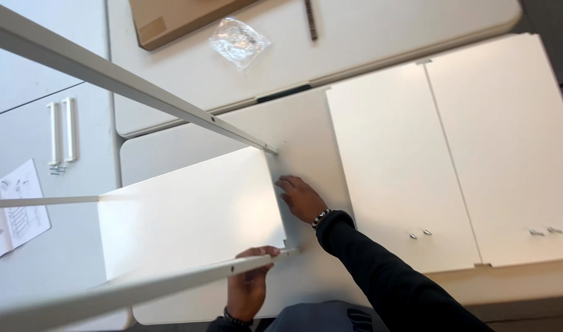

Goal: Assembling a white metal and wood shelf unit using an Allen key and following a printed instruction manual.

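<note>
A white furniture frame stands on the table in front of me. My left hand (248, 289) grips the front edge of its near side panel (171, 284), fingers curled over the top. My right hand (301, 198), in a black sleeve with a beaded wristband, lies flat with fingers apart on the white board (300, 132) under the frame. Its fingertips are at the right edge of the white cross panel (189, 212). The far side panel (140, 86) runs diagonally from the upper left down to that same corner.
Two white door panels (453, 154) with small knobs (418, 233) lie to the right. At the back are a clear bag of fittings (237, 40), a cardboard box (171, 18) and a brown strip (310, 18). White handles (61, 130) and an instruction sheet (14, 212) lie to the left.
</note>
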